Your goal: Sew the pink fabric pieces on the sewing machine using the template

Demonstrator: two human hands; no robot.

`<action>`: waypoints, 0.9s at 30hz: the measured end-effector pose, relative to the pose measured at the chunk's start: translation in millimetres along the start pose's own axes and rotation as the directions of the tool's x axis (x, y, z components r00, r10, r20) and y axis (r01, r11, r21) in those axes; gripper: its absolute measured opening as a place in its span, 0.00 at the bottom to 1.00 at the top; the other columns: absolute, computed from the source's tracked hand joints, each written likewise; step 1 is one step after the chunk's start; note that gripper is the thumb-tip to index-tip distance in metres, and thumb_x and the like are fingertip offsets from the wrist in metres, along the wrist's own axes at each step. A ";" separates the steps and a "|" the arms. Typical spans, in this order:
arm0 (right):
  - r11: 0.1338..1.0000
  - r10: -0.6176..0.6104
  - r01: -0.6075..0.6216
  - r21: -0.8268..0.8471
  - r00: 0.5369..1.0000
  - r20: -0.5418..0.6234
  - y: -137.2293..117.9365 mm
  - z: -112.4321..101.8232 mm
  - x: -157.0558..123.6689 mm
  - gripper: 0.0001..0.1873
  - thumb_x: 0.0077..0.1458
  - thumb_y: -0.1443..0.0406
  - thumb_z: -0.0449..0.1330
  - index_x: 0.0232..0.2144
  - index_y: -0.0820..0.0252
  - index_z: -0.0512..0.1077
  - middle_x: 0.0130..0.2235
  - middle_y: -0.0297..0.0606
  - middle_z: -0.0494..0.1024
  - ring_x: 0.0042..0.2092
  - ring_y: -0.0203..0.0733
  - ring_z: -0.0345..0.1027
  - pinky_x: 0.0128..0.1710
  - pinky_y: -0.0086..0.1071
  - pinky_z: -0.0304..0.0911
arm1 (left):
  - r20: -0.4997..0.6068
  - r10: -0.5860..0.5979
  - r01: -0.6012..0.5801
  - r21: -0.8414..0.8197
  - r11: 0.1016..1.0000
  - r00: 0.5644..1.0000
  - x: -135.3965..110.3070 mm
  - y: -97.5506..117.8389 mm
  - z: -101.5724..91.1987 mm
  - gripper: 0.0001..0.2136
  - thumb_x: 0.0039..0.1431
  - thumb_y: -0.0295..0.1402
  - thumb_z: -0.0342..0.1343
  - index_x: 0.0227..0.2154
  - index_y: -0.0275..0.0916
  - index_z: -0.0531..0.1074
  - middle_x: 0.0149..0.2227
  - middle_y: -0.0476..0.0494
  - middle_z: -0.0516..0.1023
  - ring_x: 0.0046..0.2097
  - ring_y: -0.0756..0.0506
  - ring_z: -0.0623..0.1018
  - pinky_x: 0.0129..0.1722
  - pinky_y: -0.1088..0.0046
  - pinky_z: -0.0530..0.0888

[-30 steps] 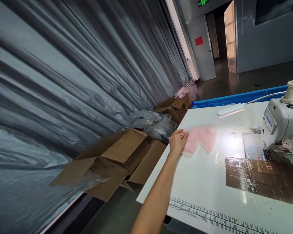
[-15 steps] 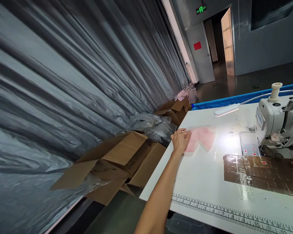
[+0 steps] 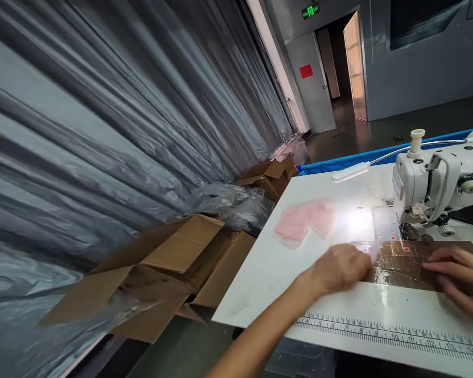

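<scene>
A pink fabric piece (image 3: 304,223) lies flat on the white sewing table (image 3: 268,273), at its far left. My left hand (image 3: 339,269) hovers over the table to the near right of the fabric, blurred by motion, its fingers curled loosely and nothing seen in it. My right hand (image 3: 459,275) rests on the brown taped panel (image 3: 402,262) in front of the white sewing machine (image 3: 437,184), fingers stretched out and flat.
A ruler strip (image 3: 378,333) runs along the table's near edge. A white lamp arm (image 3: 350,171) lights the table. Open cardboard boxes (image 3: 173,268) and plastic bags (image 3: 228,202) stand left of the table against a grey plastic curtain. A doorway (image 3: 339,63) is behind.
My left hand let go of the pink fabric and drew back toward me and to the right. My right hand came into view on the brown panel. The view shifted right.
</scene>
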State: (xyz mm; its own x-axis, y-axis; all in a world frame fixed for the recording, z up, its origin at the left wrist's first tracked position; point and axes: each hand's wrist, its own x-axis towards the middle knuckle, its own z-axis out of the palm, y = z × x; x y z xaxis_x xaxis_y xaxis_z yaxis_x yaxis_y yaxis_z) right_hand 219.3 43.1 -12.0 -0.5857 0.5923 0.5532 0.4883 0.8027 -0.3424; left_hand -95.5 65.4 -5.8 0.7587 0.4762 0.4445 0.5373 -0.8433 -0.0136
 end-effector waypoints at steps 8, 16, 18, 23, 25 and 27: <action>0.693 0.343 -0.628 0.355 0.720 0.604 -47.3 -16.1 2.1 0.32 0.52 0.56 0.64 0.59 0.54 0.69 0.47 0.44 0.80 0.45 0.48 0.76 0.44 0.38 0.74 | 0.132 -0.343 0.317 -0.763 0.564 0.930 33.4 89.7 -28.9 0.06 0.60 0.34 0.58 0.36 0.39 0.68 0.31 0.48 0.77 0.29 0.52 0.76 0.28 0.79 0.75; 0.323 0.523 -0.850 0.415 0.526 0.670 -1.5 -28.3 24.9 0.24 0.50 0.55 0.66 0.46 0.63 0.75 0.33 0.39 0.79 0.30 0.38 0.72 0.24 0.27 0.64 | 0.196 -0.564 0.565 -0.553 0.612 0.802 31.2 40.0 -12.2 0.22 0.54 0.30 0.56 0.52 0.43 0.61 0.43 0.44 0.74 0.36 0.47 0.76 0.34 0.70 0.77; 0.482 0.617 -0.820 0.309 0.568 0.545 6.8 -26.9 32.9 0.17 0.52 0.60 0.64 0.43 0.62 0.76 0.30 0.37 0.78 0.29 0.38 0.70 0.24 0.27 0.62 | 0.188 -0.516 0.544 -0.416 0.728 0.835 31.2 27.1 -5.3 0.27 0.54 0.31 0.56 0.58 0.42 0.58 0.49 0.39 0.72 0.39 0.45 0.77 0.36 0.67 0.77; 0.665 0.634 -0.733 0.142 0.655 0.410 15.2 -22.0 44.3 0.11 0.56 0.63 0.59 0.39 0.61 0.78 0.27 0.34 0.73 0.28 0.36 0.64 0.26 0.29 0.57 | 0.127 -0.431 0.446 -0.135 0.885 0.893 52.3 -9.7 9.7 0.14 0.64 0.34 0.48 0.50 0.41 0.69 0.54 0.37 0.71 0.50 0.38 0.75 0.47 0.58 0.74; 0.657 0.626 -0.729 0.192 0.670 0.400 18.5 -18.1 42.7 0.12 0.57 0.62 0.57 0.40 0.61 0.78 0.27 0.33 0.72 0.28 0.35 0.63 0.26 0.28 0.56 | 0.162 -0.403 0.421 -0.103 0.901 0.901 67.8 -23.4 21.9 0.13 0.67 0.34 0.44 0.41 0.41 0.73 0.49 0.41 0.76 0.48 0.39 0.77 0.47 0.59 0.73; 0.642 0.636 -0.727 0.242 0.682 0.361 23.3 -14.2 38.6 0.14 0.58 0.60 0.56 0.40 0.61 0.77 0.26 0.32 0.70 0.27 0.35 0.61 0.25 0.28 0.54 | 0.164 -0.397 0.417 -0.107 0.903 0.903 84.3 -34.9 36.9 0.12 0.65 0.32 0.45 0.33 0.41 0.74 0.41 0.42 0.78 0.43 0.41 0.78 0.47 0.61 0.72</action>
State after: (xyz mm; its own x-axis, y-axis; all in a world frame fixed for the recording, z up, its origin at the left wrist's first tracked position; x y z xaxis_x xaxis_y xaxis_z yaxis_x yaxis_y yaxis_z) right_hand 217.2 83.6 12.2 -0.3223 0.9397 -0.1148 0.5828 0.1014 -0.8063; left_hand -36.6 144.1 -0.9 0.5319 0.8059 0.2598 0.7619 -0.5894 0.2685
